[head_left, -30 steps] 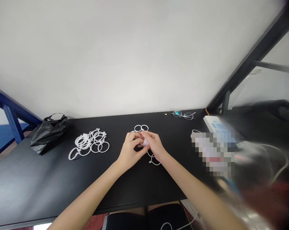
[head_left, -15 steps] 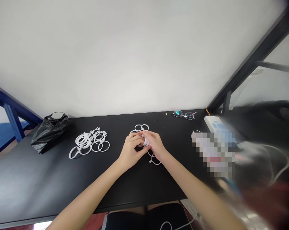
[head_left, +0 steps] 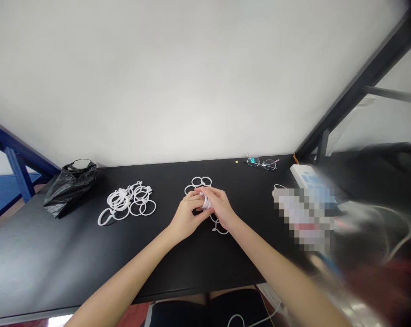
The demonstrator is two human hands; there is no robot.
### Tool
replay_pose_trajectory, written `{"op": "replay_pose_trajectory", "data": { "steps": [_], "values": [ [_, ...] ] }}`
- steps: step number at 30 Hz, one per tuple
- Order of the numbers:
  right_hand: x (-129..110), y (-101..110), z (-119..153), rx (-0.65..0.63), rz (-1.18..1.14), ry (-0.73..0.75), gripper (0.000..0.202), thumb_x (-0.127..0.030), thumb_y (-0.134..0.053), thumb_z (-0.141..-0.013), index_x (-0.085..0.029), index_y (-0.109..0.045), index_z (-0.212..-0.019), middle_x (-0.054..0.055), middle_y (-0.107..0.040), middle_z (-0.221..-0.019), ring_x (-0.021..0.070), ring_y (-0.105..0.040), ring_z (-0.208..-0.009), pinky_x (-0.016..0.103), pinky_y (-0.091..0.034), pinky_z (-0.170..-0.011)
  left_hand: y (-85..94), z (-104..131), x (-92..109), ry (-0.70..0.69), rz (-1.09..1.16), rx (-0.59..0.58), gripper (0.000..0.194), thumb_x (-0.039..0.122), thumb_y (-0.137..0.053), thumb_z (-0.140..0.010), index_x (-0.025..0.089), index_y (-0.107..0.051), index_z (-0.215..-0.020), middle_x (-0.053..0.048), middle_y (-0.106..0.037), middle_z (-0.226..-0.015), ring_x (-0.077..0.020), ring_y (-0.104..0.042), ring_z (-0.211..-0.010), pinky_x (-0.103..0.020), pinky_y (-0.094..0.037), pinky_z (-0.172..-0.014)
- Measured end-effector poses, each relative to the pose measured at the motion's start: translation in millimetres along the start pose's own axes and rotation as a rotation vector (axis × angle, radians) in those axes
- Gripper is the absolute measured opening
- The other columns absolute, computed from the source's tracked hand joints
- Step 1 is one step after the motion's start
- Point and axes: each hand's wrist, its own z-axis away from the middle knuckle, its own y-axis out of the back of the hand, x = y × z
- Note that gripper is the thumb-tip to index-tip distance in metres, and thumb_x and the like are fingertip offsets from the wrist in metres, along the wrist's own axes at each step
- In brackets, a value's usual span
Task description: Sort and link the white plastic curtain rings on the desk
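Both hands meet at the middle of the black table (head_left: 178,268). Between them is a small bundle of white cord loops (head_left: 207,202). My left hand (head_left: 187,213) curls its fingers and thumb around the bundle's left side. From the right, my right hand (head_left: 223,208) closes over the same bundle, its fingertips at the top. Parts of the bundle are hidden by the fingers. Several loose white rings (head_left: 201,181) lie just beyond the hands, and another white loop (head_left: 222,230) lies beneath the right wrist. A larger heap of white looped cords (head_left: 124,202) rests to the left.
At the far left stands a black plastic bag (head_left: 69,188). Eyeglasses (head_left: 261,163) lie near the wall. To the right are a white and blue box (head_left: 302,175), a pixelated item (head_left: 304,222) and blurred clear plastic (head_left: 369,227). Metal frame bars (head_left: 362,86) flank the table.
My fingers have shifted slightly around the white bundle, and a bit more of the ring beyond the left fingers shows. Everything else stays put.
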Motion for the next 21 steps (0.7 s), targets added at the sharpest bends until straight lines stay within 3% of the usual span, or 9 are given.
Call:
{"op": "replay_pose_trajectory", "data": {
  "steps": [15,21],
  "values": [
    [-2.4,-0.1,2.2,-0.033,0.056,0.033,0.031,-0.05,-0.077,-0.068,-0.02,-0.076,-0.075,0.002,-0.067,-0.071,0.0153,-0.062,-0.064,0.03,-0.055,-0.061,2.7,-0.3,0.5,0.023,0.018,-0.028,0.022,0.024,-0.062,-0.086,0.019,-0.063,-0.065,-0.004,-0.063,-0.069,-0.0232,-0.056,-0.093,-0.036,-0.047,-0.08],
    [-3.6,-1.7,4.4,-0.036,0.133,0.062,0.035,-0.052,-0.076,-0.068,-0.019,-0.078,-0.077,0.005,-0.071,-0.076,0.0171,-0.064,-0.065,0.031,-0.054,-0.061,1.8,0.9,0.6,0.057,0.062,-0.09,0.028,0.024,-0.056,-0.088,0.016,-0.058,-0.062,-0.001,-0.055,-0.064,-0.0153,-0.05,-0.071,-0.027,-0.042,-0.066]
  ]
}}
